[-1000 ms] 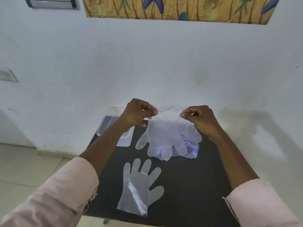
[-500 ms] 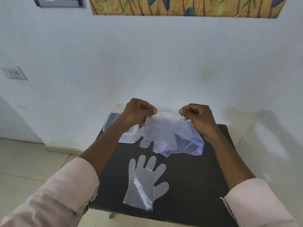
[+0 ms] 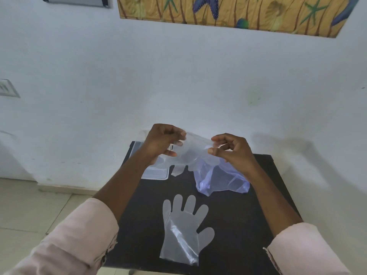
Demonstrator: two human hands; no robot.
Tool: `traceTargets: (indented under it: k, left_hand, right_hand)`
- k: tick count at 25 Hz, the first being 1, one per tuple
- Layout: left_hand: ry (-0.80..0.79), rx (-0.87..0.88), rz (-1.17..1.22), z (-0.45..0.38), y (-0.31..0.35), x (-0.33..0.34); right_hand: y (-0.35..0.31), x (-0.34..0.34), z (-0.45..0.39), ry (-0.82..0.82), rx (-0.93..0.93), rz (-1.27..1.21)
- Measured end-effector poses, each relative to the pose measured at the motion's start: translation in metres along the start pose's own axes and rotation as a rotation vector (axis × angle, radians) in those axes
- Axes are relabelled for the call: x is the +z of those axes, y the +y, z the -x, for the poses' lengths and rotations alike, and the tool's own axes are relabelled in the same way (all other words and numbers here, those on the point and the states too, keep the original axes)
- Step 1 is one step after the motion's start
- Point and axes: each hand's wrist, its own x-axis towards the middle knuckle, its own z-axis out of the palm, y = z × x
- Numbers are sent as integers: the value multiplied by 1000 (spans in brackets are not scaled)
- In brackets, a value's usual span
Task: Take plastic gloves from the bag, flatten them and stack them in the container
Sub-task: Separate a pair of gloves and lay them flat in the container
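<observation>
I am looking down on a dark desk (image 3: 248, 225) pushed against a white wall (image 3: 178, 86), with a painted panel (image 3: 238, 12) hanging high on it. At the far left of the desk sits the clear container (image 3: 156, 172), partly hidden behind my left forearm. To the right of it, at the far middle, lies the crumpled bluish bag (image 3: 222, 179). Nearer to me, one flattened glove (image 3: 184, 229) lies flat on the desk, its finger end pointing away toward the wall.

My left hand (image 3: 160, 141) and right hand (image 3: 232, 149) are both raised over the far edge, and between them hangs the second glove (image 3: 193, 149). The fingers of each hand are pinched closed on its cuff, one at each corner, so the cuff runs left to right and the glove's long axis drops down toward the bag. Its lower tips (image 3: 177, 170) dangle just beside the container's near right corner.

The container lies down and to the left of the held glove, and my left hand is the nearer one. I judge the coming move is to smooth this glove before it goes in.
</observation>
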Motion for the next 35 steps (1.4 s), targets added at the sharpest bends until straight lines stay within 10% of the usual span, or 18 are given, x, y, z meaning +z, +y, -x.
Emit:
traceTargets:
  k: [24,35]
  left_hand:
    - [-61,12,151,-16,-46,-134]
    - [12,8,300,-47,-59,-142]
  right_hand:
    - [-44,129,-23,260,8,-8]
    - [-55,158,-59,135,215,-528]
